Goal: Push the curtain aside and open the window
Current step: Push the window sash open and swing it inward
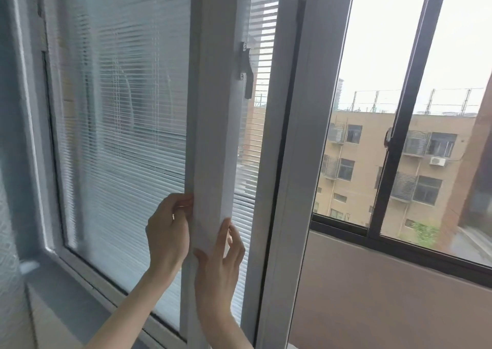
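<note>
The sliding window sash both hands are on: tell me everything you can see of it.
The sliding sash has a white, smooth frame, upright, with slatted blinds behind its glass. A grey latch handle sits on its stile, pointing down. The left hand grips the stile's left edge; the right hand presses its face. Open gap to its right.

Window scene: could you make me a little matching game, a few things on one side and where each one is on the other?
Things:
1. left hand
2. right hand
3. handle
4. air conditioner

Places:
A. on the wall of the tan building outside
B. on the right side of the white sash, fingers spread
C. high on the sash's right edge, pointing down
D. curled around the sash's left edge

Pairs: 1-D, 2-B, 3-C, 4-A
</note>
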Action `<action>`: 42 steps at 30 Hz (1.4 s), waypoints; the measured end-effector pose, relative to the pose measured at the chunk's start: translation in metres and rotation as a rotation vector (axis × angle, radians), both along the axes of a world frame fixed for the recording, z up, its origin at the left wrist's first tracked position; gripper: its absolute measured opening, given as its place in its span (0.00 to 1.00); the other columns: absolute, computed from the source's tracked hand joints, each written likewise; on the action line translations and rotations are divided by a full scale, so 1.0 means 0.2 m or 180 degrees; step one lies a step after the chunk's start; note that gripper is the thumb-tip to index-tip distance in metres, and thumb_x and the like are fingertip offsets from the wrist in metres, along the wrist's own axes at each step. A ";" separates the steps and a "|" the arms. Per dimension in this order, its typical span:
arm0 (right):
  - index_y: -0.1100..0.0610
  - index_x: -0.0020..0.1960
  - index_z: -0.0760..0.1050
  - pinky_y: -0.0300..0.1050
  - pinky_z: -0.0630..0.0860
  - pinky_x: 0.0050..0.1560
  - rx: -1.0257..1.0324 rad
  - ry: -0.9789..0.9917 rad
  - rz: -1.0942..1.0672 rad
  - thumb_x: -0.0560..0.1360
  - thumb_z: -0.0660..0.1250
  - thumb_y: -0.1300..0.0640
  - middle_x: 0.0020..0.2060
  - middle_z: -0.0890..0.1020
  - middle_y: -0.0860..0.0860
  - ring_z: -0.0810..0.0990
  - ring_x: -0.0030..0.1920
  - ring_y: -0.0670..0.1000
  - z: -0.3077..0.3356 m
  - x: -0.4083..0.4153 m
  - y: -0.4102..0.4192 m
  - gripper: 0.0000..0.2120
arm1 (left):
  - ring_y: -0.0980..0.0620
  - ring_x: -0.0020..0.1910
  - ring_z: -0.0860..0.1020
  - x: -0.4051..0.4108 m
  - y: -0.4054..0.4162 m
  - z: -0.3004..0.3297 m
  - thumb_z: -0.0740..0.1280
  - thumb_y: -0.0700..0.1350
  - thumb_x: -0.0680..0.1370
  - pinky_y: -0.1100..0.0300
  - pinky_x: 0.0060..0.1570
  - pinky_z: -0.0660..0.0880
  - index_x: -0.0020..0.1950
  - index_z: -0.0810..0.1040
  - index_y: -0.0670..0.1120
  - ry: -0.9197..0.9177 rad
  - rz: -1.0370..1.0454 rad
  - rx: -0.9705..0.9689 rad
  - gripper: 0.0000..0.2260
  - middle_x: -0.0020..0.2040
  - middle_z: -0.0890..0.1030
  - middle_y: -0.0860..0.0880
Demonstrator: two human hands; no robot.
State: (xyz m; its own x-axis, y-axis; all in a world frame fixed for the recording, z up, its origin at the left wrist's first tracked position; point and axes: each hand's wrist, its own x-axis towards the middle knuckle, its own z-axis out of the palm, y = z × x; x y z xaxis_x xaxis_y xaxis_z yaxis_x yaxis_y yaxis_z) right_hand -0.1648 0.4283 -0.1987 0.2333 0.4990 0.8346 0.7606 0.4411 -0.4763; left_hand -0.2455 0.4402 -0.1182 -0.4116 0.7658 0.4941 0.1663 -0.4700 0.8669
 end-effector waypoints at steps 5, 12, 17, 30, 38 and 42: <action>0.61 0.74 0.65 0.48 0.80 0.61 0.0441 -0.0747 -0.0346 0.65 0.79 0.69 0.73 0.66 0.57 0.69 0.72 0.55 -0.02 0.13 -0.06 0.41 | 0.54 0.52 0.84 0.09 -0.08 -0.01 0.55 0.40 0.73 0.43 0.58 0.81 0.45 0.82 0.61 0.0031 -0.0245 0.0100 0.20 0.47 0.86 0.57; 0.64 0.72 0.66 0.44 0.74 0.66 0.0573 -0.1039 -0.0573 0.66 0.79 0.68 0.73 0.67 0.60 0.68 0.73 0.56 -0.01 0.34 -0.20 0.38 | 0.55 0.51 0.85 0.25 -0.18 -0.03 0.56 0.34 0.76 0.44 0.56 0.82 0.50 0.83 0.54 0.0205 -0.0371 0.0282 0.20 0.48 0.87 0.56; 0.64 0.72 0.64 0.45 0.74 0.66 0.0498 -0.1091 -0.0475 0.63 0.81 0.69 0.74 0.65 0.59 0.66 0.74 0.57 0.01 0.45 -0.29 0.42 | 0.54 0.52 0.85 0.35 -0.24 -0.04 0.57 0.30 0.76 0.44 0.56 0.82 0.51 0.83 0.52 0.0300 -0.0389 0.0367 0.21 0.49 0.87 0.54; 0.57 0.80 0.55 0.63 0.62 0.73 0.0133 -0.0665 -0.0363 0.68 0.80 0.53 0.81 0.45 0.61 0.48 0.81 0.63 0.00 0.59 -0.35 0.50 | 0.54 0.52 0.85 0.46 -0.32 -0.05 0.58 0.30 0.77 0.44 0.58 0.81 0.52 0.84 0.50 0.0087 -0.0273 0.0361 0.20 0.50 0.87 0.52; 0.48 0.75 0.29 0.35 0.51 0.78 -0.0669 0.0308 0.0550 0.70 0.78 0.53 0.80 0.45 0.45 0.47 0.81 0.47 0.01 0.70 -0.36 0.60 | 0.53 0.52 0.85 0.53 -0.36 -0.05 0.59 0.30 0.77 0.43 0.55 0.82 0.51 0.84 0.50 0.0225 -0.0213 0.0432 0.19 0.48 0.87 0.54; 0.48 0.74 0.30 0.33 0.54 0.76 -0.0858 0.0229 0.0671 0.70 0.77 0.53 0.81 0.47 0.47 0.52 0.81 0.50 0.03 0.77 -0.36 0.58 | 0.53 0.50 0.85 0.56 -0.38 -0.04 0.60 0.30 0.77 0.43 0.51 0.83 0.50 0.84 0.49 0.0328 -0.0187 0.0526 0.18 0.47 0.87 0.54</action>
State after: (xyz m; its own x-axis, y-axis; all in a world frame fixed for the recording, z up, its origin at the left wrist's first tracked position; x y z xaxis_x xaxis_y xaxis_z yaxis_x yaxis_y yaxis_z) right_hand -0.0116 0.3562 -0.1925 0.1550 0.7428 0.6513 0.6264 0.4359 -0.6462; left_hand -0.1341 0.3651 -0.1263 -0.3095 0.6920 0.6522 0.2183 -0.6158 0.7570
